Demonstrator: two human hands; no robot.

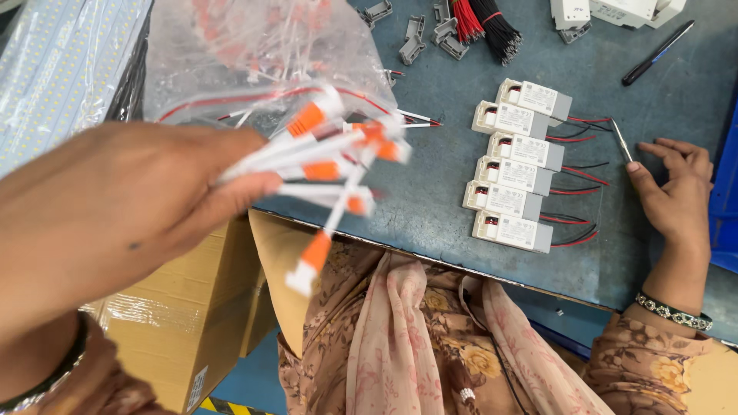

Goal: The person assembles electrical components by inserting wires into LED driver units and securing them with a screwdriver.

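My left hand [115, 207] is raised close to the camera at the left and grips a bunch of white and orange wire connectors [330, 165], which fan out to the right and are blurred. Behind them lies a clear plastic bag [254, 54] with more of the same connectors. My right hand [673, 192] rests flat on the grey table at the right, fingers apart, its fingertips next to a thin metal tool [621, 141]. Between the hands several white and grey driver boxes [513, 165] with red and black leads lie in a column.
Grey plastic clips [415, 38] and a bundle of red and black wires [484, 23] lie at the table's far side. A black pen [657, 52] lies far right. A cardboard box [184, 323] stands below the table edge at left. LED strips [61, 69] lie at far left.
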